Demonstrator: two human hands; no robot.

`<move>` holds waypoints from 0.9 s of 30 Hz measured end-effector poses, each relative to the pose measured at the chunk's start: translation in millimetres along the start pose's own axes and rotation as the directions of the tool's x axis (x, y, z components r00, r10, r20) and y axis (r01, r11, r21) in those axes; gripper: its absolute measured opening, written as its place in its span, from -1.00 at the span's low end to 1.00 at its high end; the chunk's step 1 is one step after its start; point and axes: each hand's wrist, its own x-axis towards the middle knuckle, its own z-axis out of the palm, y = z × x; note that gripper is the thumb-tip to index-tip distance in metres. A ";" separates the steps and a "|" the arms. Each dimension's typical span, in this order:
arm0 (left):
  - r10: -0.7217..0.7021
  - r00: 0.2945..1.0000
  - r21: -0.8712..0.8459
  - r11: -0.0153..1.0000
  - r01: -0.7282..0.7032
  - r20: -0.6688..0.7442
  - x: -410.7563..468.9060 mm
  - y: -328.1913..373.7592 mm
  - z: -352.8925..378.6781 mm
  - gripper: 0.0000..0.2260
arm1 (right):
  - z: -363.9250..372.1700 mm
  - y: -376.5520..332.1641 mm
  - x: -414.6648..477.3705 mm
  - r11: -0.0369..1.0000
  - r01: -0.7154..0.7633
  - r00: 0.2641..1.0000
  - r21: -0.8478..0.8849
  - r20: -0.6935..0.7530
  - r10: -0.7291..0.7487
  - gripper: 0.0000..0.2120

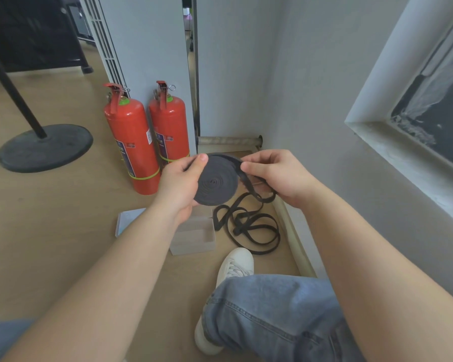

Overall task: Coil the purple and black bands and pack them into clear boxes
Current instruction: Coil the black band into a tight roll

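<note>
The left hand (179,182) grips a flat black coil (216,182) by its edge – thumb on the upper rim, fingers behind the lower rim – and holds it in the air, face toward the camera. The right hand (275,175) pinches the free band (246,178) where it leaves the coil's top right edge, thumb on top. From there the band runs down past the palm to the floor (50,231), where the loose rest (249,226) lies in tangled loops, just right of a clear box (194,237). The box sits open on the floor below the coil; a lid (127,220) lies just to its left, partly hidden by the left forearm. A white shoe (236,262) rests near the loops – a jeans leg (272,317) covers its heel. Two red extinguishers (131,145) stand against the wall behind the hands
</note>
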 end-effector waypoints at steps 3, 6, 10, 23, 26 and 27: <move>-0.048 0.995 -0.063 0.997 0.042 -0.086 3.4 2.4 -5.3 -0.86 | -5.6 5.5 2.0 1.000 -0.022 1.000 0.009 -0.021 0.022 -0.91; -0.110 0.985 -0.143 0.986 0.091 -0.134 6.0 3.4 -11.6 -0.84 | -4.6 12.9 2.8 0.996 -0.082 0.994 -0.035 -0.071 0.079 -0.87; -0.123 0.980 -0.141 0.985 0.101 -0.156 8.5 1.4 -13.8 -0.85 | -2.0 18.9 3.6 0.995 -0.050 0.962 0.086 -0.265 0.072 -0.85; -0.168 0.967 -0.186 0.974 0.132 -0.190 12.4 -3.2 -17.9 -0.86 | -4.4 12.9 0.8 0.805 -0.198 0.980 0.560 0.136 0.146 -0.88; -0.167 0.966 -0.185 0.974 0.130 -0.198 12.2 -2.4 -18.3 -0.87 | -7.8 13.0 -0.7 0.829 -0.192 0.981 0.525 0.120 0.152 -0.79; -0.166 0.966 -0.182 0.975 0.130 -0.196 12.1 -2.6 -18.1 -0.87 | -7.8 12.5 -1.0 0.851 -0.188 0.982 0.491 0.091 0.164 -0.79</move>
